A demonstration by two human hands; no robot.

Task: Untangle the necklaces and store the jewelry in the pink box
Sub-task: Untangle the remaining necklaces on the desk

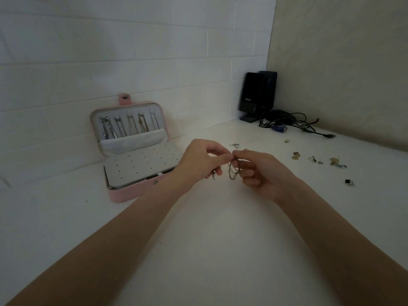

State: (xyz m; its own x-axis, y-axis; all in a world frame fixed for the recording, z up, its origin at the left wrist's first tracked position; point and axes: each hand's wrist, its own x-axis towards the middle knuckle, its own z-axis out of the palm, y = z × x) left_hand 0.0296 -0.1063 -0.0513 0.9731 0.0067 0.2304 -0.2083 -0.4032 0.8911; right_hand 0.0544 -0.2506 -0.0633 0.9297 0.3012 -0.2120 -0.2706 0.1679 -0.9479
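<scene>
Above the middle of the white table, my left hand (pixel 202 159) and my right hand (pixel 259 171) meet fingertip to fingertip and both pinch a thin chain necklace (pixel 233 172), whose loops dangle between them. A small clasp or pendant (pixel 213 173) hangs under my left fingers. To the left, the pink box (pixel 132 193) stands open against the wall. Several necklaces (pixel 129 127) hang in its lid above a fabric pocket. Its base shows a white panel (pixel 141 164) dotted with holes.
Small earrings and rings (pixel 318 160) lie scattered on the table to the right, with a stud earring (pixel 235 145) just behind my hands and a dark piece (pixel 348 181) nearer the front. Black speakers (pixel 256 96) and tangled cables (pixel 293 124) fill the back corner.
</scene>
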